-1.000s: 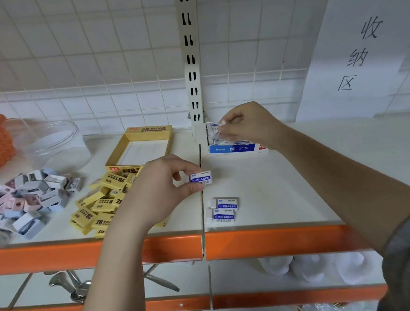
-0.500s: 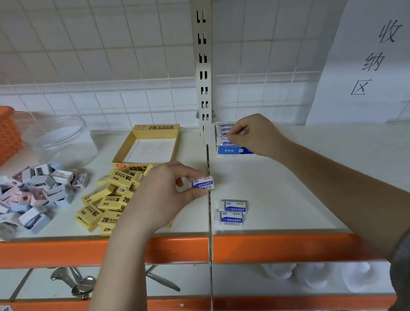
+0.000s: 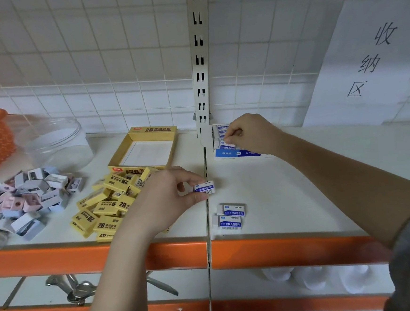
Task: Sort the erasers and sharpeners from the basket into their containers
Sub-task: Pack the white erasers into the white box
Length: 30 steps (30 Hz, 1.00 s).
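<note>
Evenly lit, soft and diffuse from above; shadows faint. Slightly soft focus throughout. Wide-angle bowing at edges. Mild glare on clear round plastic tub (image 3: 53,140). Lower shelf dimmer.

paper sign (image 3: 373,61), metal spoons (image 3: 78,289) below

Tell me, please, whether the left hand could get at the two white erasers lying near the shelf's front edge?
Probably yes: the two white erasers lie uncovered just beside the left hand, but it already pinches a white eraser, so it must release that first.
</note>
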Tool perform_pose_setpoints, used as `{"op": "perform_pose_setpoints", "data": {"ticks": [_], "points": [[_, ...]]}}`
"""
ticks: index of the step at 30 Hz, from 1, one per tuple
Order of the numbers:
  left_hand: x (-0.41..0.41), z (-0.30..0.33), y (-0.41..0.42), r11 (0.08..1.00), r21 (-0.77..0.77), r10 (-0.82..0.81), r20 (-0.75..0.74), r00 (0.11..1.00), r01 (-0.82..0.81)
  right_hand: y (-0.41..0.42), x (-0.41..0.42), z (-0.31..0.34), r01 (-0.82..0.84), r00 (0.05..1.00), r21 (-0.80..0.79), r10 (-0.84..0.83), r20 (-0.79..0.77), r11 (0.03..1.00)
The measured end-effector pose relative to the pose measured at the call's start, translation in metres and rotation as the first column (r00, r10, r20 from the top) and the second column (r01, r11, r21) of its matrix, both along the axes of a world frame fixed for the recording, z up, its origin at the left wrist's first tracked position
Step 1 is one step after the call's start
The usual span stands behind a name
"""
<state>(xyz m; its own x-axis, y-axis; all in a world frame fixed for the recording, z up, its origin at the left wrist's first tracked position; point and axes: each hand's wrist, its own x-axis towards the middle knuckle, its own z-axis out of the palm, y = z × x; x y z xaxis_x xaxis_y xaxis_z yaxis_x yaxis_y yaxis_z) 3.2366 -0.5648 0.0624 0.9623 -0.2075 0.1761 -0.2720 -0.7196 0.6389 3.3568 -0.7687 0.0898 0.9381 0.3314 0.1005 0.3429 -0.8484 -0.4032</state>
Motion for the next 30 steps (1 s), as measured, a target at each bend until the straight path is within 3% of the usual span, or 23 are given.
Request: {"op": "perform_pose_setpoints", "data": {"ticks": [6,13,18,26,28,30], "points": [[0.001,0.0,-0.002,1.0,-0.008,0.003,0.008,1.0,-0.003,0.014,0.001,0.001,-0.116,0.993,-0.04,0.115,-0.015,0.992],[0.004,0.004,-0.001,1.0,0.011,0.028,-0.004,1.0,-0.028,0.012,0.006,0.007,-0.064,0.981,0.177,0.094,-0.168,0.982],[0.007,0.002,-0.014,0.999,0.014,-0.032,-0.009,0.999,0.032,0.008,0.017,0.016,0.062,0.968,0.339,0.026,-0.248,0.939],[0.019,-0.009,-0.039,0.991,-0.013,-0.137,-0.093,0.986,0.136,0.004,0.022,0.014,-0.089,0.955,0.251,0.154,-0.252,0.964],[0.026,-0.006,-0.036,0.996,-0.082,-0.035,-0.089,0.995,0.028,0.005,0.022,0.014,-0.121,0.949,0.245,0.184,-0.256,0.962],[0.04,-0.004,-0.032,0.963,-0.148,0.216,-0.074,0.974,-0.225,0.007,0.021,0.016,-0.142,0.948,0.209,0.194,-0.254,0.968]]}}
